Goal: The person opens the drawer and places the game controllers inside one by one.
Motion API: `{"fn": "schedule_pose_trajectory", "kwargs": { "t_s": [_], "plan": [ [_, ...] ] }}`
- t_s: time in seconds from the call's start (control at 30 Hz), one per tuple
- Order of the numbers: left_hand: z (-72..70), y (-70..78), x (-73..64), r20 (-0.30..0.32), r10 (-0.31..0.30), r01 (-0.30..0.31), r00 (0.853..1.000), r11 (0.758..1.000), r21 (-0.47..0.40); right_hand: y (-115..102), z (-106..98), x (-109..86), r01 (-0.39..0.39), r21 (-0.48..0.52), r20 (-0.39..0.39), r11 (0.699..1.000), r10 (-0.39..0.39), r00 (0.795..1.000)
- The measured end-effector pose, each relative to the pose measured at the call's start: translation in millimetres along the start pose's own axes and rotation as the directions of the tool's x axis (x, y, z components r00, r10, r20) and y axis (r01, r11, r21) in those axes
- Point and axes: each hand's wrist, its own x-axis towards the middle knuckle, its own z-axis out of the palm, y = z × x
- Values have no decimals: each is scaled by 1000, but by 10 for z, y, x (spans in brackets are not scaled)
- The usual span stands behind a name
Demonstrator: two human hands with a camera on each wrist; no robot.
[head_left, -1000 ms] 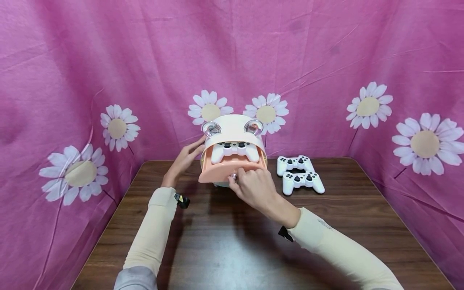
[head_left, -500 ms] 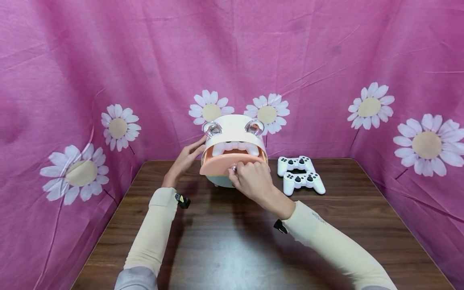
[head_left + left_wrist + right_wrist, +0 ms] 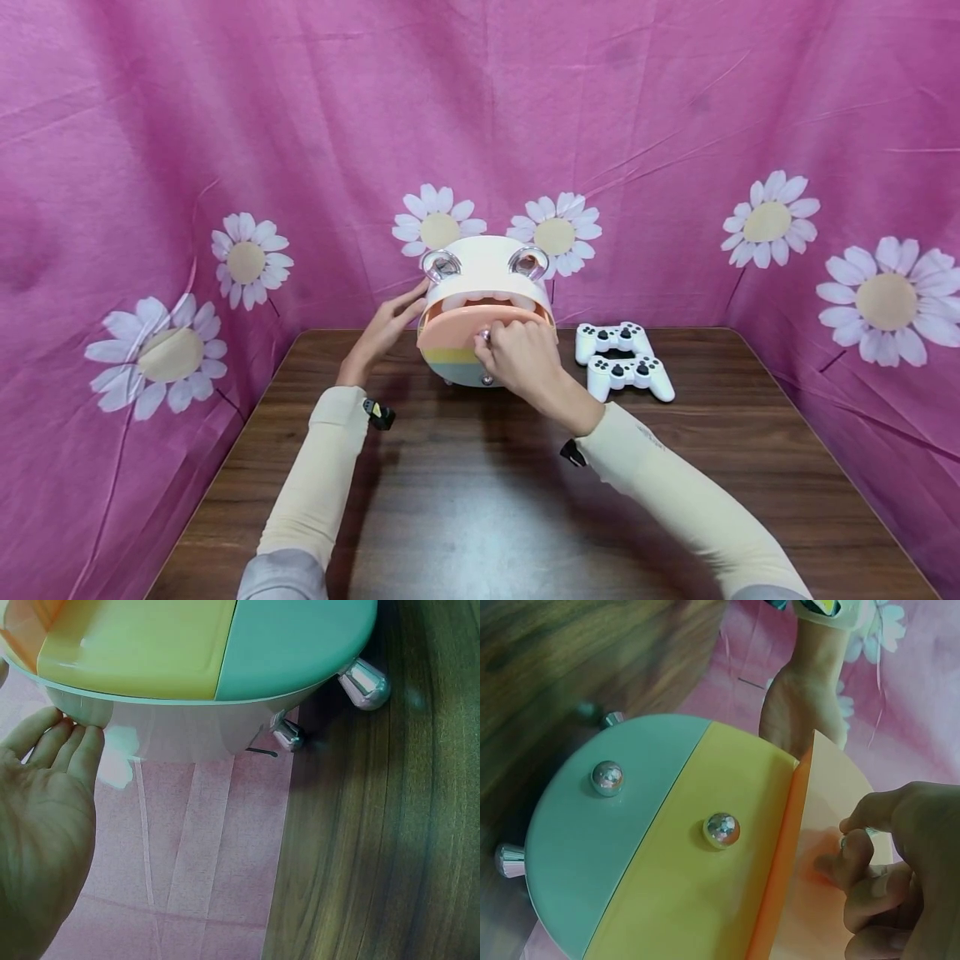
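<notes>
A small rounded drawer cabinet (image 3: 483, 258) with a white shell and two clear ring-shaped eyes stands at the table's back. My right hand (image 3: 521, 358) pinches the silver knob of its top orange drawer (image 3: 450, 327), which sticks out partway. Over the drawer front, only the white grips of a game controller (image 3: 517, 300) show inside. Below are a yellow drawer (image 3: 697, 847) and a green drawer (image 3: 622, 817), both flush, each with a round silver knob. With fingers extended, my left hand (image 3: 52, 795) touches the cabinet's side.
Two white game controllers (image 3: 628, 377) lie one behind the other on the wooden table (image 3: 465, 508), right of the cabinet. Behind the table hangs a pink curtain (image 3: 337, 167) with daisies. The cabinet stands on short silver feet (image 3: 366, 684).
My right hand has pushed the orange drawer inward, so the controller in it is now mostly hidden and the lower drawers show more. The left hand stays at the cabinet's side.
</notes>
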Motion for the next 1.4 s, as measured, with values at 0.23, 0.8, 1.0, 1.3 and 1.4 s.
{"fn": "schedule_pose_trajectory", "kwargs": {
  "t_s": [0.23,0.8,1.0,1.3,1.4],
  "plan": [
    [10,4,5,2,8,-8,1000,1000,-4,29,40,61,-27,-20,12,999,27,1000],
    [11,5,-2,9,-4,4,1000,1000,-15,112,158,179,-104,5,143,995,102,984],
    [8,-4,-10,9,-10,10,1000,1000,-24,120,172,202,-117,15,185,993,112,976],
    [10,-13,-21,8,-9,9,1000,999,-44,122,193,157,-167,19,176,986,161,971],
    [2,-22,-26,9,-6,7,1000,999,-45,123,187,109,-195,33,203,980,185,961]
  ]
}}
